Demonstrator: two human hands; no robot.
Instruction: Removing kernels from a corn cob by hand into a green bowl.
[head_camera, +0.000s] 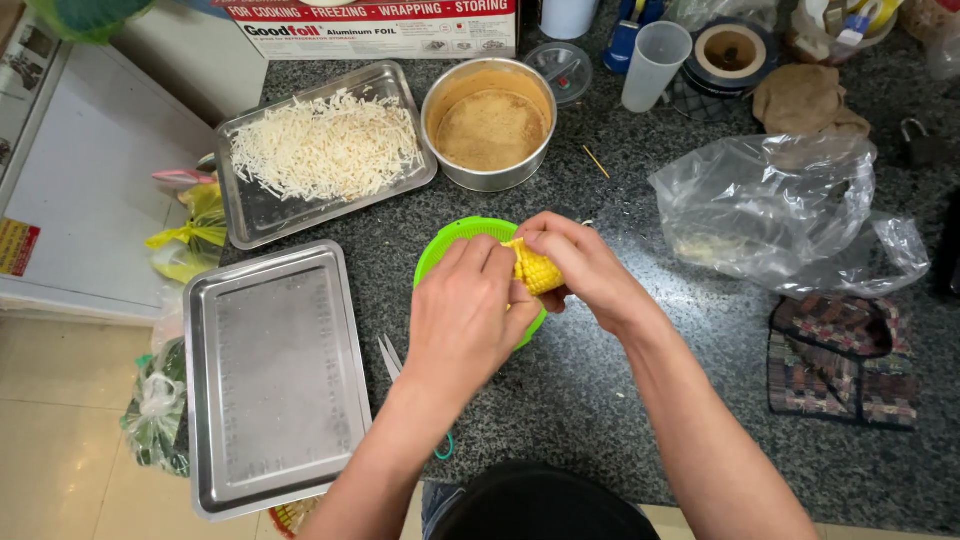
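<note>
A short piece of yellow corn cob (534, 268) is held between both hands over a small green bowl (452, 240) on the dark granite counter (640, 380). My left hand (468, 315) wraps its near end from the left, fingers curled over the kernels. From the right, my right hand (580, 258) grips it with the thumb and fingers on top. The hands hide most of the bowl and its inside.
An empty steel tray (272, 375) lies at the left edge, and scissors (392, 358) lie beside it. Behind are a tray of shredded white strips (322, 148), a round metal pan with brown crumbs (490, 125), a crumpled clear plastic bag (780, 205), a plastic cup (655, 65) and a woven potholder (842, 358).
</note>
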